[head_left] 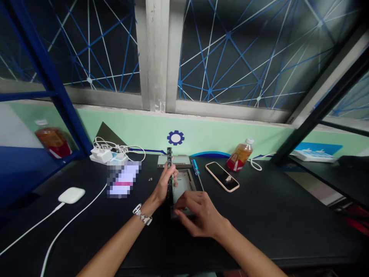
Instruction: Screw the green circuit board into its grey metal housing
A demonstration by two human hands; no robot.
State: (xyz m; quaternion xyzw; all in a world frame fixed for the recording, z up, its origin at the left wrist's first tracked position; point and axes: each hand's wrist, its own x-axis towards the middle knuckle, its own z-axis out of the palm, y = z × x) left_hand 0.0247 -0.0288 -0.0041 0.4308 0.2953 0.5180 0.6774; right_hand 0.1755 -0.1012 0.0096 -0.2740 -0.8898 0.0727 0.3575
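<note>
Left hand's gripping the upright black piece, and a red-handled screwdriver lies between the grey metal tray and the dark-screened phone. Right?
Not quite: the screwdriver has a blue handle, not red, as the head view shows. The rest holds: left hand gripping the upright black piece, screwdriver between the grey metal tray and the dark-screened phone.

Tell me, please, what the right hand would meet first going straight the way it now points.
The right hand would likely meet the dark upright piece first, though depth is unclear.
</note>
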